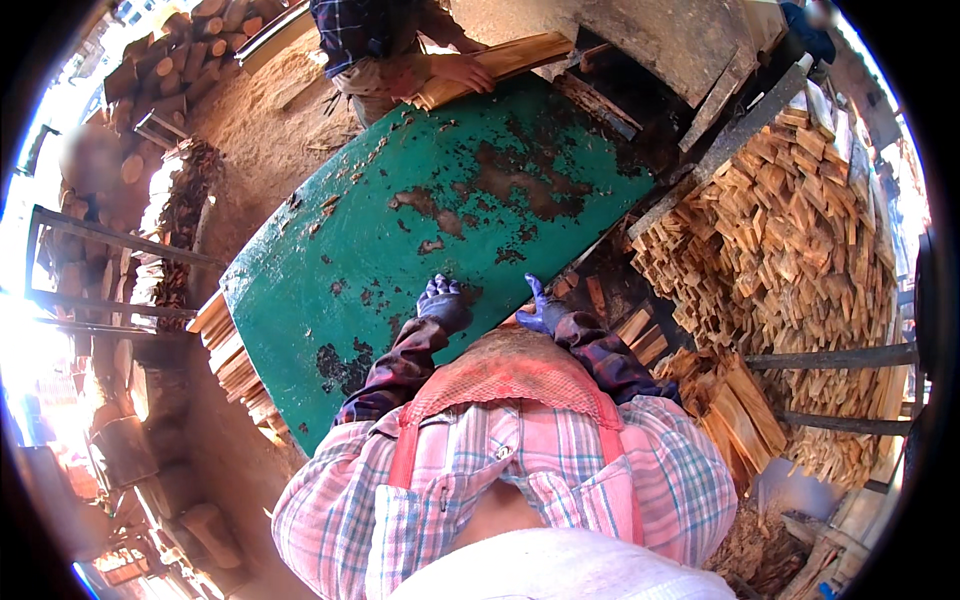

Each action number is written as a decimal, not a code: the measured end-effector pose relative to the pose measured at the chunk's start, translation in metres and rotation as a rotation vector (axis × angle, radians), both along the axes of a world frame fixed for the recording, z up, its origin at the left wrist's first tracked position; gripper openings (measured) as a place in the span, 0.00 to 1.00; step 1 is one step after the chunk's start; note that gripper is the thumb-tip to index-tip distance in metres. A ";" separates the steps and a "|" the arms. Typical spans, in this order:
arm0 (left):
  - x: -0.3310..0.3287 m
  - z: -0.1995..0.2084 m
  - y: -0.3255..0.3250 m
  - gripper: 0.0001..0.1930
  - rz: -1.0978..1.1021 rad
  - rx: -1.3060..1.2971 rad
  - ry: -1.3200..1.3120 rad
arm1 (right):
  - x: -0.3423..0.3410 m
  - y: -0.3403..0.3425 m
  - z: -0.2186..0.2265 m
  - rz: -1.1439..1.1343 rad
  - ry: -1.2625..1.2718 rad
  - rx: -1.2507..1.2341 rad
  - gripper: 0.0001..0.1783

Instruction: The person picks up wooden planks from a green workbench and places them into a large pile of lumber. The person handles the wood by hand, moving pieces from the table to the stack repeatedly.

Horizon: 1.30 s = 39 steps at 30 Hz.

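Observation:
My left hand [444, 305], in a bluish-purple glove, rests on the green tabletop [400, 265] with its fingers stretched forward and nothing in them. My right hand [545, 309], gloved alike, is at the table's right edge. One of its digits sticks out forward, apart from the others, and I see nothing held. Paint has flaked off the worn top in dark brown patches, and small wood scraps lie about on it. On its far side another person's hands hold several split wood slats [515, 65].
A large stack of split wood [790, 220] rises at the right, behind a metal beam [720, 150]. Slats [235, 360] are piled by the table's left edge, and more slats [735, 405] stand by my right side. Logs [185, 55] are heaped far left, near a metal rail [125, 238].

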State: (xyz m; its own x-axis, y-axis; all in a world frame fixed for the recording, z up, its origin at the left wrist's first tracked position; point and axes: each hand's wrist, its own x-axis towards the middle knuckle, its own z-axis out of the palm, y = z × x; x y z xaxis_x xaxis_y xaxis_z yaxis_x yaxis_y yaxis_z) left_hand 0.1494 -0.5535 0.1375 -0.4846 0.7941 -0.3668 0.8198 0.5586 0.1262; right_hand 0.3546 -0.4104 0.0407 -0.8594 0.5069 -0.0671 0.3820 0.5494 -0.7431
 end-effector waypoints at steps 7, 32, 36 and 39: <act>-0.009 0.001 -0.001 0.25 -0.102 0.008 -0.021 | -0.025 0.015 0.033 -0.125 -0.283 -0.127 0.40; -0.046 0.004 0.233 0.19 0.304 0.309 -1.163 | -0.009 0.215 0.090 -0.546 0.040 -1.094 0.18; -0.037 -0.003 0.296 0.17 0.425 0.328 -1.280 | -0.005 0.267 0.071 -0.612 0.124 -1.059 0.18; -0.038 -0.007 0.341 0.14 0.478 0.375 -1.314 | -0.010 0.276 0.060 -0.701 0.094 -1.063 0.12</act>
